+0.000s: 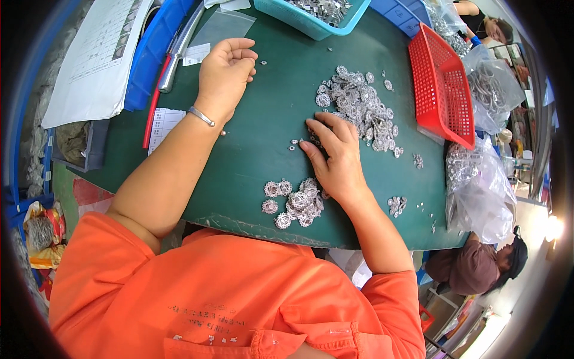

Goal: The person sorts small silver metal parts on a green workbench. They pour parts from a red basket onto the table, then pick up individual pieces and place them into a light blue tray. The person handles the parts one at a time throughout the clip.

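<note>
A big heap of small round silver metal parts (pixel 359 105) lies on the green table mat (pixel 269 119). My right hand (pixel 335 158) rests palm down at the heap's near edge, fingers spread over a few loose parts. A smaller pile of the same parts (pixel 296 203) lies just left of my right wrist. My left hand (pixel 226 72) lies further left on the mat, fingers curled inward; whether it holds any parts is hidden. A silver bracelet (pixel 201 116) circles that wrist.
A red mesh basket (pixel 442 90) sits at the right, a teal tray (pixel 311 21) of metal parts at the far edge. Clear bags of parts (pixel 478 185) crowd the right edge. Papers (pixel 98 54) and a blue bin (pixel 149 54) lie at the left. Another person (pixel 478 266) sits lower right.
</note>
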{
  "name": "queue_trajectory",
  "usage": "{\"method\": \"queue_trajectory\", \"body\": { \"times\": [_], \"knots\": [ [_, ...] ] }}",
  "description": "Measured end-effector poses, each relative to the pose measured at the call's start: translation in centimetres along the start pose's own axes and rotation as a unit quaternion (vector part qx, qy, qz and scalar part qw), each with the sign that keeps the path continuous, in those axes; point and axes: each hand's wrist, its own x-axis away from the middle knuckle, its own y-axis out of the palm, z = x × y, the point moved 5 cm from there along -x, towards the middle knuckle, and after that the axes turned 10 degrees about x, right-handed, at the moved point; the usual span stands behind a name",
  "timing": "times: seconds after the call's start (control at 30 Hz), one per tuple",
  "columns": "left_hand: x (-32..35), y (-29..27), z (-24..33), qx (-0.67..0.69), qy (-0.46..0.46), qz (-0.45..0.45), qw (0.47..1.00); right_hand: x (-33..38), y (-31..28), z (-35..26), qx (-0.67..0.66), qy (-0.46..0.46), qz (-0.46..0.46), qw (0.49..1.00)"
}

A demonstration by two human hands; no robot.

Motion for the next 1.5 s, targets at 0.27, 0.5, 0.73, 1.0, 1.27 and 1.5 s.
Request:
{"method": "queue_trajectory", "body": {
  "times": [0.27,0.5,0.73,1.0,1.27,1.5],
  "knots": [
    [0.0,0.1,0.0,-0.006,0.003,-0.002,1.0,-0.5,-0.4,1.3,0.002,0.022,0.041,0.999],
    [0.1,0.3,0.1,-0.013,0.004,-0.002,1.0,-0.9,-1.3,3.0,0.07,0.05,0.05,0.995],
    [-0.1,0.1,-0.3,0.0,-0.013,-0.004,1.0,-0.9,-1.8,3.8,-0.023,0.146,0.007,0.989],
    [0.0,0.2,0.0,-0.017,0.0,-0.004,1.0,-2.3,-3.1,3.3,0.096,-0.001,0.082,0.992],
    [0.1,0.2,-0.1,-0.003,0.0,-0.005,1.0,-1.9,-1.6,2.2,0.091,-0.033,-0.03,0.995],
    [0.3,0.2,0.1,-0.017,0.005,-0.001,1.0,-0.9,-0.9,-0.1,-0.049,-0.076,-0.046,0.995]
  ]
}}
